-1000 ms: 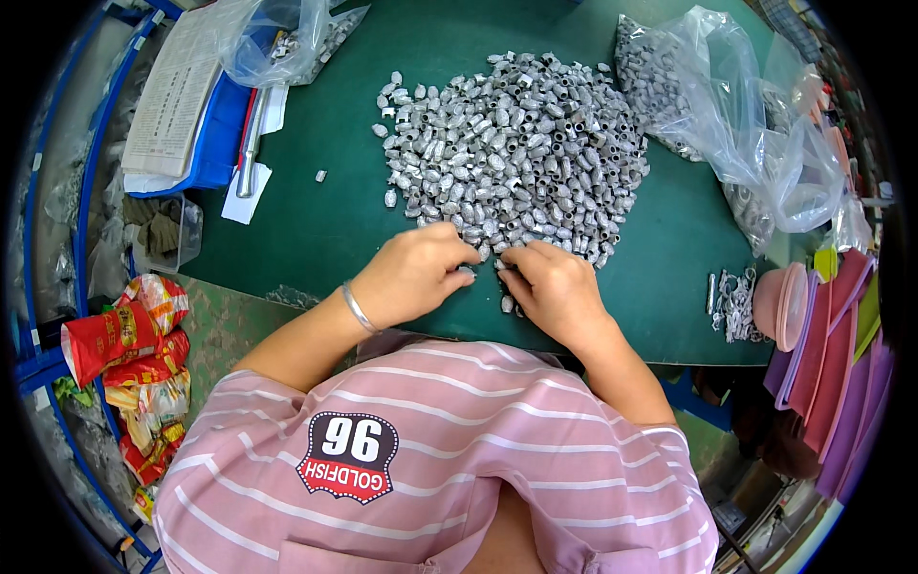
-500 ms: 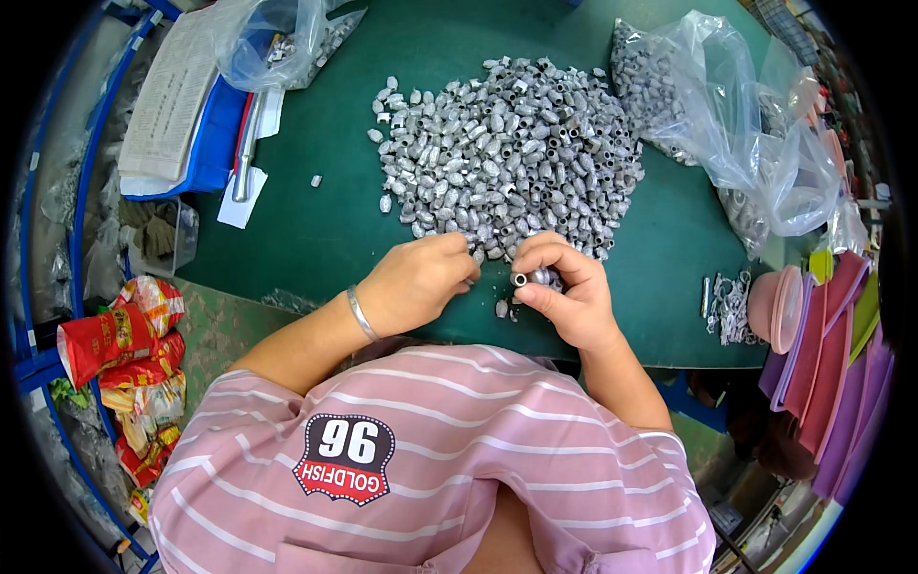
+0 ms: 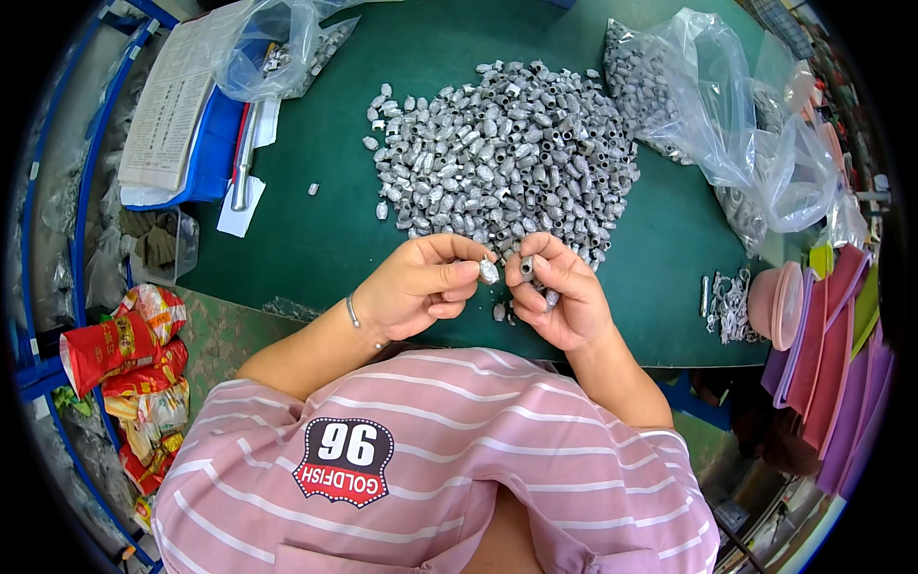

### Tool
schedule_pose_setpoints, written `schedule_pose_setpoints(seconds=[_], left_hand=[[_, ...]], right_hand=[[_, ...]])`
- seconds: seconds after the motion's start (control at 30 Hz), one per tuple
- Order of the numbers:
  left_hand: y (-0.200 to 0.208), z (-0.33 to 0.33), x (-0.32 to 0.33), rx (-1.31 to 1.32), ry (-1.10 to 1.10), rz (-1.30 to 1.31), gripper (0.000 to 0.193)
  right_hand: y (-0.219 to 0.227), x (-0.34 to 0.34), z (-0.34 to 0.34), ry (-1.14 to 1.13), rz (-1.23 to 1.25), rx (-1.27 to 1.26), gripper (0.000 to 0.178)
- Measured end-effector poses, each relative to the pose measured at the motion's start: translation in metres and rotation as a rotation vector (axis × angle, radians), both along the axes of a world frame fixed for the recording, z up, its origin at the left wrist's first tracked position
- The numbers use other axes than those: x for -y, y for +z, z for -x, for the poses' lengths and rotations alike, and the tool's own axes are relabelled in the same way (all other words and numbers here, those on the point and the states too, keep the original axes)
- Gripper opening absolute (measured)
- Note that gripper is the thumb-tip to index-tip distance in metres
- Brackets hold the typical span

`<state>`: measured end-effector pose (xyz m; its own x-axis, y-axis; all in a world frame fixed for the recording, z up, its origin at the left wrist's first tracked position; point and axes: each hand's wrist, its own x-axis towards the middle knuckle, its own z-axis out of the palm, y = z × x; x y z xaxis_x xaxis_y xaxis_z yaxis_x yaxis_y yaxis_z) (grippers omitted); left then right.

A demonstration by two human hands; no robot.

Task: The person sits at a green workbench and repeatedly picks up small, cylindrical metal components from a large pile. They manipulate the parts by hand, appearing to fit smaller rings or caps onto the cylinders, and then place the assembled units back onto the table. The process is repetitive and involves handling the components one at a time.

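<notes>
A broad heap of small grey metal barrel-shaped pieces [image 3: 507, 153] lies on the green table, many showing a round hole at one end. At the heap's near edge, my left hand [image 3: 421, 285] pinches one shiny metal piece [image 3: 489, 273] between thumb and fingertips. Close beside it, my right hand [image 3: 566, 292] is closed round a few of the same pieces. One of them, a hollow metal piece [image 3: 527, 265], shows its opening between finger and thumb, and another peeks out lower in the palm. A loose piece [image 3: 499, 312] rests on the table between the hands.
Clear plastic bags [image 3: 712, 96] of similar pieces stand at the right. White small parts [image 3: 732, 304] lie near a pink bowl [image 3: 776, 306]. At the left are a blue tray [image 3: 212, 143] with papers, a metal tool [image 3: 244, 163] and another plastic bag [image 3: 273, 57].
My left hand has come away from the heap's edge with a piece and moved closer to my right hand. My right hand has turned the pieces it holds.
</notes>
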<state>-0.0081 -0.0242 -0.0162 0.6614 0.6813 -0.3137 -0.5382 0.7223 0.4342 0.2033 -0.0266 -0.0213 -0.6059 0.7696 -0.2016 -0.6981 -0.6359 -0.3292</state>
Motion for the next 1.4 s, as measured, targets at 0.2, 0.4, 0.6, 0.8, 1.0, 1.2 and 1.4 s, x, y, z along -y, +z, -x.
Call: schedule_pose_setpoints(seconds=[0.2, 0.4, 0.6, 0.8, 1.0, 1.2, 1.4], left_hand=[[-0.002, 0.000, 0.001, 0.108, -0.026, 0.104, 0.022], [0.002, 0.002, 0.000, 0.093, 0.054, 0.128, 0.021], [0.009, 0.014, -0.020, -0.109, 0.114, -0.086, 0.019], [0.007, 0.001, -0.013, -1.240, 0.008, -1.275, 0.020], [0.002, -0.002, -0.013, -1.381, -0.098, -1.591, 0.021], [-0.007, -0.008, -0.015, -1.351, -0.062, -1.713, 0.007], [-0.004, -0.009, -0.015, -1.006, 0.172, -1.455, 0.013]], right_hand=[[-0.003, 0.001, 0.000, 0.019, 0.023, -0.060, 0.017], [-0.002, 0.002, -0.002, -0.006, 0.047, -0.026, 0.015], [0.008, 0.000, -0.014, 0.161, -0.280, 0.551, 0.010], [0.026, 0.012, -0.005, 0.329, -1.375, 1.419, 0.019], [0.021, 0.014, 0.000, 0.353, -1.513, 1.527, 0.017], [0.015, 0.008, 0.000, 0.049, -1.117, 1.281, 0.011], [0.011, 0.003, -0.007, -0.088, -1.003, 0.951, 0.013]])
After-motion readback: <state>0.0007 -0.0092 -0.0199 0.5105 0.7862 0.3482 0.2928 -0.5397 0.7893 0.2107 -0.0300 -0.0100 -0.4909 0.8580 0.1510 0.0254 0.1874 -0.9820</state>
